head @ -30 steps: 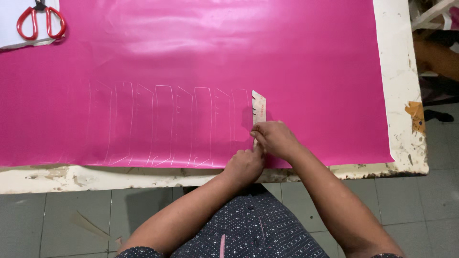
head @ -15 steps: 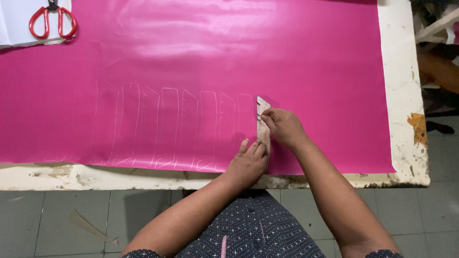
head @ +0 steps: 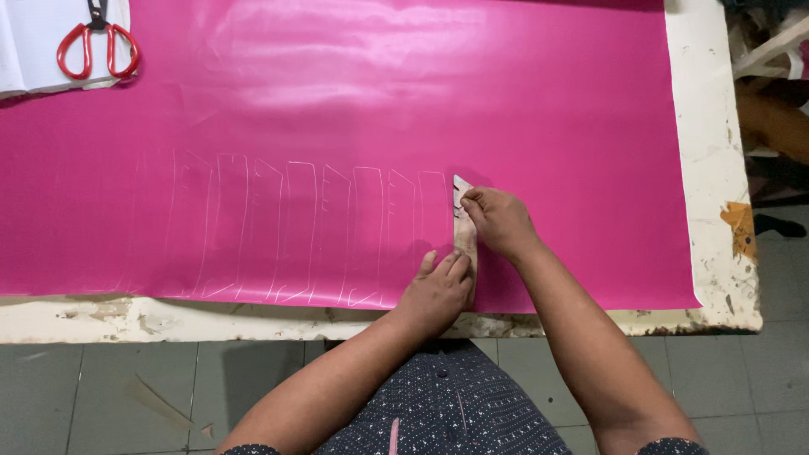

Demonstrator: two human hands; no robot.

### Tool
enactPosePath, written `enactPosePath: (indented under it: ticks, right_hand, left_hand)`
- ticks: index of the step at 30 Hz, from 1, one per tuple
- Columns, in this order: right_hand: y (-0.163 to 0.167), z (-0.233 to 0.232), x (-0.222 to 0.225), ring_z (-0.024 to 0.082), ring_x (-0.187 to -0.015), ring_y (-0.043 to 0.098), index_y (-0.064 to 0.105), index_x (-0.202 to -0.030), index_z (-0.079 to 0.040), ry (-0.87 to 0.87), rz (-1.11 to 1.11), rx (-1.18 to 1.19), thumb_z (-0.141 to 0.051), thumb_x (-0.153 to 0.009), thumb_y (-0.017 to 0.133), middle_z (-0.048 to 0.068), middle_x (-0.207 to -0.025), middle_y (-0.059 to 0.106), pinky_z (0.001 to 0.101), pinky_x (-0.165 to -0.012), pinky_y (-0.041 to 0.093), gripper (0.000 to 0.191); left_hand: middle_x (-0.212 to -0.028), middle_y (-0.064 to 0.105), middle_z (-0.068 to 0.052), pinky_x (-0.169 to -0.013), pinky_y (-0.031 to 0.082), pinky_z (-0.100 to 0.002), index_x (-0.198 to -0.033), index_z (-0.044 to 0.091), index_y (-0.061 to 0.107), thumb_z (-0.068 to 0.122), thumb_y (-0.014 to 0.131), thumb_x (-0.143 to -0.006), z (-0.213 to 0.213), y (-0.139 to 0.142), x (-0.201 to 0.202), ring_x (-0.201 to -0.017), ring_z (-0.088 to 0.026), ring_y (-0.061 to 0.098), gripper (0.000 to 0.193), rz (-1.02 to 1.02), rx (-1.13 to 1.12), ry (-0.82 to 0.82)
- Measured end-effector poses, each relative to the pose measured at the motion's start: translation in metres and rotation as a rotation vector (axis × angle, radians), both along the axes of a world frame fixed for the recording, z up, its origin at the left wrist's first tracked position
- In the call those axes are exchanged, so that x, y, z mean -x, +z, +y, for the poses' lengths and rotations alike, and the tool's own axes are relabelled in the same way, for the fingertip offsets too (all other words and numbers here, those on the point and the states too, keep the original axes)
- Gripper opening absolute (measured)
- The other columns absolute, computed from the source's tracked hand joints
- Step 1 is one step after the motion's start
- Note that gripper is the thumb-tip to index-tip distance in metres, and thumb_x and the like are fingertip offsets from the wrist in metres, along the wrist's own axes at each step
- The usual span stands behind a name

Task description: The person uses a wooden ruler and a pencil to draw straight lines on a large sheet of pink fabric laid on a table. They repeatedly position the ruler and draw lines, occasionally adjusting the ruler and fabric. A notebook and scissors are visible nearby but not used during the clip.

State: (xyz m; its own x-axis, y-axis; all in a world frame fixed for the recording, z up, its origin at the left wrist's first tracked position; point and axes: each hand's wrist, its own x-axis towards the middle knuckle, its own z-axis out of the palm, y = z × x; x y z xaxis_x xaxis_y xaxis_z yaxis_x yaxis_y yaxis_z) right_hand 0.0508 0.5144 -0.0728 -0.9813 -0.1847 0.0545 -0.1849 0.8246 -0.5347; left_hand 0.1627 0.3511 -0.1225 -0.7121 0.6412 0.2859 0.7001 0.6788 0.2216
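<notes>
On the big pink sheet (head: 522, 93), roughly nine chalk outlines (head: 286, 232) are drawn leftward and bare material remains right, while your left hand (head: 438, 291) presses the narrow template (head: 463, 221) flat and your right hand (head: 499, 221) pinches something against its far edge.

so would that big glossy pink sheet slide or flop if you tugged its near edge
The glossy pink sheet probably flops: it lies flat with faint creases and reads as thin. Its shine suggests a slippery face. The left hand pressing the narrow template strip would likely resist sliding.

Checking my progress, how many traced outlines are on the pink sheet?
About 9 outlines, in one row across the pink sheet, left of the template; faint leftmost ones are hard to count.
</notes>
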Motion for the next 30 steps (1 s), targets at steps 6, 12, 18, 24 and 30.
enactPosePath:
  ticks: [6,12,18,24,30]
  right_hand:
    - [-0.004,-0.003,0.010,0.031,-0.088,0.073,0.075,-0.108,-0.008,0.001,0.010,0.013,-0.031,-0.100,0.065,0.013,-0.096,0.076,0.0421,-0.075,0.057,0.026]
    - [-0.006,-0.005,0.019,0.030,-0.088,0.074,0.074,-0.108,-0.008,-0.055,0.059,0.134,-0.032,-0.098,0.066,0.013,-0.098,0.076,0.0407,-0.075,0.057,0.027]
    - [-0.003,-0.002,0.025,0.029,-0.089,0.074,0.074,-0.108,-0.009,-0.054,0.001,0.022,-0.031,-0.100,0.064,0.011,-0.098,0.077,0.0413,-0.077,0.057,0.026]
    - [0.000,-0.011,0.035,0.029,-0.089,0.074,0.075,-0.107,-0.009,-0.041,0.019,0.035,-0.032,-0.100,0.062,0.011,-0.099,0.077,0.0409,-0.078,0.058,0.027]
    - [0.009,-0.017,0.043,0.031,-0.094,0.073,0.075,-0.109,-0.009,-0.044,0.052,-0.015,-0.030,-0.101,0.061,0.012,-0.102,0.076,0.0430,-0.082,0.057,0.026]
  left_hand:
    - [-0.136,0.056,-0.015,-0.114,0.028,-0.055,-0.112,0.007,0.067,0.018,0.053,-0.092,0.000,-0.001,0.001,-0.138,-0.028,0.049,0.027,-0.044,-0.007,-0.020]
    - [-0.141,0.053,-0.016,-0.116,0.023,-0.055,-0.113,0.007,0.067,0.016,0.056,-0.089,-0.001,0.001,0.001,-0.141,-0.029,0.046,0.028,-0.091,0.022,-0.030]
    - [-0.145,0.049,-0.016,-0.117,0.019,-0.056,-0.114,0.006,0.066,0.013,0.057,-0.088,-0.001,0.002,0.003,-0.144,-0.028,0.042,0.029,-0.176,0.053,-0.046]
    - [-0.147,0.049,-0.016,-0.118,0.020,-0.057,-0.118,0.006,0.065,0.015,0.052,-0.093,-0.003,-0.002,0.001,-0.144,-0.028,0.042,0.029,-0.139,0.019,-0.024]
    - [-0.148,0.048,-0.017,-0.116,0.020,-0.058,-0.119,0.006,0.063,0.014,0.052,-0.090,-0.003,-0.003,0.002,-0.144,-0.029,0.041,0.033,-0.195,0.017,-0.038]
